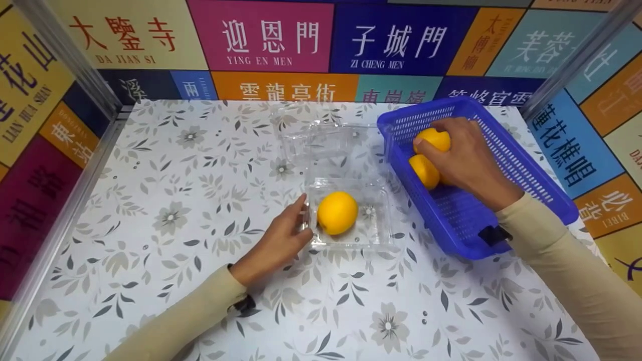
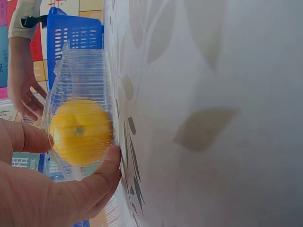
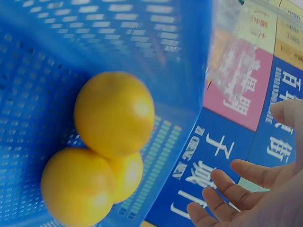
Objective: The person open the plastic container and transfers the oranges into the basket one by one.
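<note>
A clear plastic clamshell box point(image 1: 373, 220) lies with its lid point(image 1: 331, 143) folded back, one orange point(image 1: 337, 213) in its base. My left hand point(image 1: 278, 243) touches the box's left side, thumb and forefinger spread apart along it; in the left wrist view the orange point(image 2: 81, 132) shows through the ribbed plastic. My right hand point(image 1: 464, 160) reaches over the blue basket point(image 1: 436, 223) and overlaps the oranges point(image 1: 424, 171) in the head view. Seen from the right wrist, the right hand point(image 3: 251, 194) has its fingers spread, apart from the three oranges point(image 3: 114, 115) clustered in the basket.
The basket, with slotted walls, stands at the table's back right, beside the box. A white tablecloth point(image 1: 170, 281) with grey flowers and leaves covers the table. Panels with large printed characters point(image 1: 271, 37) wall the back and both sides.
</note>
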A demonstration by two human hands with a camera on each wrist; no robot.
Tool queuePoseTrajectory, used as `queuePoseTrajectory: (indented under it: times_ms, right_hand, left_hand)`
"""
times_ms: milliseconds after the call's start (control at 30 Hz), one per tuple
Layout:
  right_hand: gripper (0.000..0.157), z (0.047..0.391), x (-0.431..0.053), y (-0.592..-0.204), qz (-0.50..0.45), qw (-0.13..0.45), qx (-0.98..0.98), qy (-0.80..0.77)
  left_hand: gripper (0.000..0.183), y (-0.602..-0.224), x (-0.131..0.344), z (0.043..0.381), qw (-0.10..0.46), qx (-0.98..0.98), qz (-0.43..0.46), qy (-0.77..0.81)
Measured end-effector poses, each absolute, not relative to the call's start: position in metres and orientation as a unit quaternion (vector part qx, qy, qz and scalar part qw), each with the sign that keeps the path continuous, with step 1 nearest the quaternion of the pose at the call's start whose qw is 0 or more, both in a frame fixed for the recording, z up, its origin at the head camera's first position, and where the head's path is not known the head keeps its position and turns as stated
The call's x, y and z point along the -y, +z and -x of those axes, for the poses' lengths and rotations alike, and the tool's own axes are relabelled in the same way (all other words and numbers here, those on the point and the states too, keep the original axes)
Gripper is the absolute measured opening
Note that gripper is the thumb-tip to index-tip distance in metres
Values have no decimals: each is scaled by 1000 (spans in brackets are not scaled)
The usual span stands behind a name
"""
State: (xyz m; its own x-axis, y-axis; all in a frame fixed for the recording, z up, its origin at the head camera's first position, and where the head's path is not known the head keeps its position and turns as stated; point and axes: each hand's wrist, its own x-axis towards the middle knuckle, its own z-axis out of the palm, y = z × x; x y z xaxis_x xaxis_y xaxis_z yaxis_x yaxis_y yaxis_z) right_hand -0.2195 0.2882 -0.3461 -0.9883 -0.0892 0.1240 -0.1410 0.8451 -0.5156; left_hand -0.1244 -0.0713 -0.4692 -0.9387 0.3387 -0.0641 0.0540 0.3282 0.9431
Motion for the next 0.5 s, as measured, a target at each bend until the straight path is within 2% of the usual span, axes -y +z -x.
queuePoseTrajectory:
  times_ms: [200, 500]
  right_hand:
    - [67, 210, -272, -346, -84, 54, 956, 275]
    - [66, 200, -256, -350, -110, 36, 958, 262]
  left_hand:
    - [86, -470, 71, 125, 122, -804, -126, 568]
    - [86, -470, 72, 126, 126, -809, -123, 561]
